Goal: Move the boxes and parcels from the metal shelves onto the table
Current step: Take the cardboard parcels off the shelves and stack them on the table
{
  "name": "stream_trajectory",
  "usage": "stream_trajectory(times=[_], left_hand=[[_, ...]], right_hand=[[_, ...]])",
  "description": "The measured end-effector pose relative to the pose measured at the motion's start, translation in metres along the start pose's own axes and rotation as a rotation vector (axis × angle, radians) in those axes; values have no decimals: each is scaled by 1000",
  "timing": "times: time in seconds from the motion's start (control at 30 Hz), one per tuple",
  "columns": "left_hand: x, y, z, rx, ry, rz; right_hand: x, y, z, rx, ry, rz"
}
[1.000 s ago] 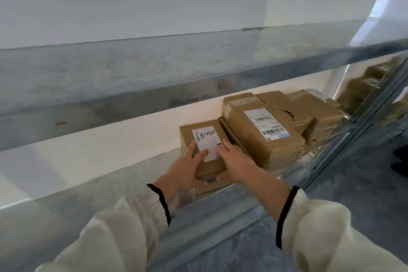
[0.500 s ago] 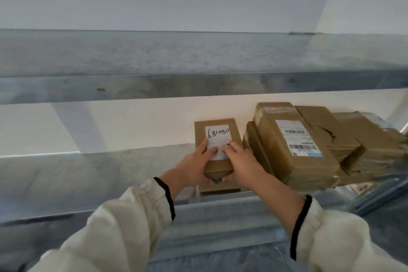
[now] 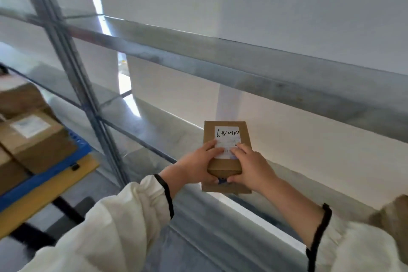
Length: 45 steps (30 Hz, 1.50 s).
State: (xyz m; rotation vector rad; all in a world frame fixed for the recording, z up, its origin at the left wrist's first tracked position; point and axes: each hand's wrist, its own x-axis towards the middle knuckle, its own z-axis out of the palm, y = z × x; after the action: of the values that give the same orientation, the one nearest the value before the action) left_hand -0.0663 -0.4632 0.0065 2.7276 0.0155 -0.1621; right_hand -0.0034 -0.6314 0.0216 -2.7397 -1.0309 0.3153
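Observation:
Two small brown cardboard boxes are stacked one on the other and held in both hands above the front edge of the metal shelf (image 3: 220, 212). The top box (image 3: 245, 132) carries a white label with handwritten digits. The lower box (image 3: 225, 188) shows only as a strip under it. My left hand (image 3: 196, 166) grips the stack's near left side, thumb on the label. My right hand (image 3: 251, 166) grips the near right side. A corner of another brown parcel (image 3: 395, 214) shows at the right edge.
An upper shelf beam (image 3: 242, 66) crosses above the hands. A shelf upright (image 3: 75, 68) stands at left. Beyond it, several brown boxes (image 3: 33, 139) lie on a blue tray (image 3: 44, 174) on a yellow table (image 3: 46, 192) with black legs.
The view has swung left: the pile of parcels at right has left the frame and the table with boxes has come in. Both hands have pulled the stacked boxes toward the shelf's front edge.

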Motion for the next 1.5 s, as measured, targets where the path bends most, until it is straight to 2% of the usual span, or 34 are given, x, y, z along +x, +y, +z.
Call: stream_trajectory(times=[0.5, 0.67, 0.87, 1.17, 1.5], left_hand=[[-258, -265, -119, 48, 241, -552], [-339, -328, -151, 66, 323, -709], [-425, -399, -171, 15, 422, -908], [-499, -474, -156, -48, 520, -1149], [-536, -526, -129, -97, 480, -1225]], right_hand=[[110, -374, 56, -36, -78, -602], [130, -490, 72, -50, -75, -784], [153, -615, 98, -57, -159, -1015], [177, -738, 160, -95, -262, -1266], [179, -791, 211, -150, -367, -1291]])
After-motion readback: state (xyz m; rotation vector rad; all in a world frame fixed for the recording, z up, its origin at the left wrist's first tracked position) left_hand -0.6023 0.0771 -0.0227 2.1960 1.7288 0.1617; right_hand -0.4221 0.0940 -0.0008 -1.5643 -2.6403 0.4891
